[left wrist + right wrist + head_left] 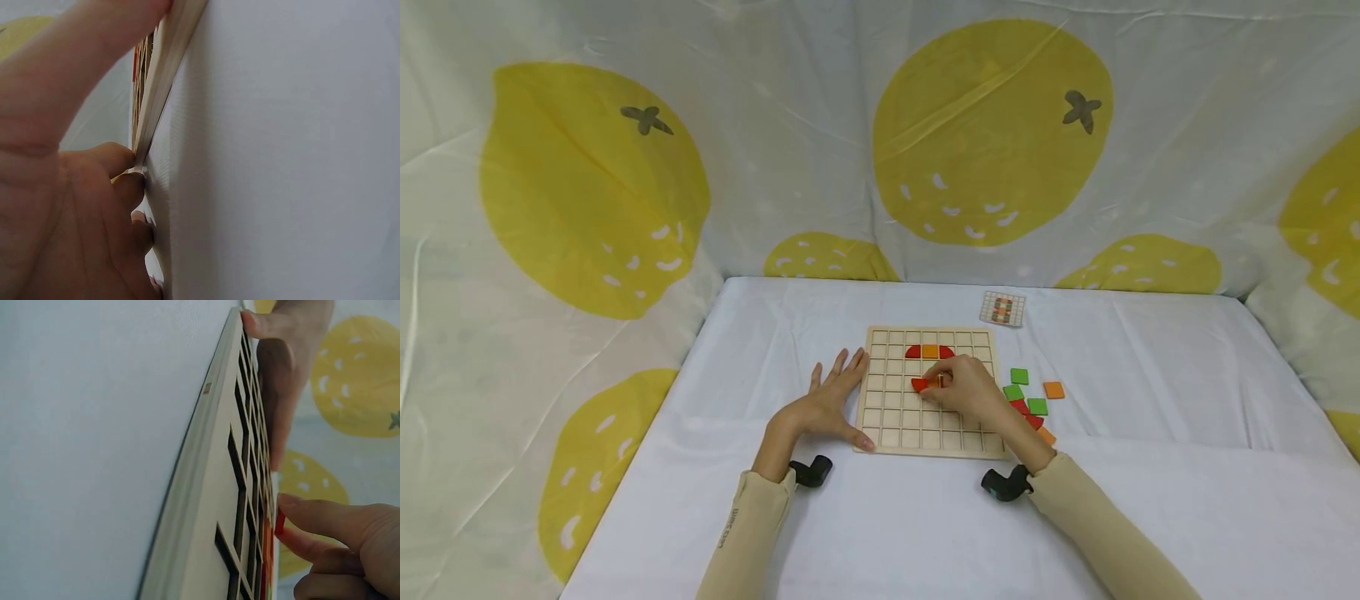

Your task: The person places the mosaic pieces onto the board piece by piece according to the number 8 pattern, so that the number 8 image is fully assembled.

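A wooden grid board (891,421) lies flat on the white-covered table. My left hand (826,407) rests against its left side, fingers spread along the edge and thumb at the near left corner. Over the board's middle, my right hand (976,393) pinches a small red tile (280,522) between thumb and index finger; it shows nearly edge-on. By those fingertips are a red round-cornered tile (918,385) and an orange tile (933,382), partly hidden by the hand. Farther up the grid, an orange square (930,351) sits between two red round-cornered tiles (913,352).
Right of the board lie loose green tiles (1019,376), orange tiles (1054,390) and red tiles (1034,422), some partly behind the right wrist. A small pattern card (1002,308) lies beyond the board. A lemon-print cloth (790,125) hangs behind the table.
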Tool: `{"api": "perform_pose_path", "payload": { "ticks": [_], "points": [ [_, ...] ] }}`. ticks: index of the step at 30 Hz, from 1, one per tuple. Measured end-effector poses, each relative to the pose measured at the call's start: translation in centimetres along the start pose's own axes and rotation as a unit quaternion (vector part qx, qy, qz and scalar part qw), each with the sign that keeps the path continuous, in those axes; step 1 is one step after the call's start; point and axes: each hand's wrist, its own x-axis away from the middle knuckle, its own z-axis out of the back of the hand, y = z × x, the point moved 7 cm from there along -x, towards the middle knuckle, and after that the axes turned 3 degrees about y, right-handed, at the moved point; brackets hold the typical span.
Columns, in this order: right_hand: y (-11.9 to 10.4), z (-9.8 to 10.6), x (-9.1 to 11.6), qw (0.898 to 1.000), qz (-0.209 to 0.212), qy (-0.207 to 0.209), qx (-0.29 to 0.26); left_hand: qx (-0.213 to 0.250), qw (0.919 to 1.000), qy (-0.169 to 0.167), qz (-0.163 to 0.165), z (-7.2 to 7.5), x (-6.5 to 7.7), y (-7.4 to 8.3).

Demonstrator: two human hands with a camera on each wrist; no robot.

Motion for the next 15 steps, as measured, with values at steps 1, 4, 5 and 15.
{"api": "perform_pose_path", "payload": {
  "ticks": [1,4,5,15],
  "points": [
    [-0.12,-0.18,-0.08,1.0,0.003,0.001,0.003,0.0,1.0,0.0,0.0,0.0,-0.02,0.01],
    [-0.24,-0.53,-0.24,1.0,0.002,0.009,0.004,-0.002,1.0,-0.001,0.0,-0.01,-0.07,0.04],
    [-0.21,-0.59,-0.28,1.0,-0.001,0.012,0.003,-0.003,1.0,-0.002,0.001,-0.03,-0.07,0.04],
    [0.25,-0.91,-0.22,1.0,-0.013,0.011,-0.019,-0.005,1.0,-0.003,0.002,-0.08,-0.03,-0.05]
  ]
}}
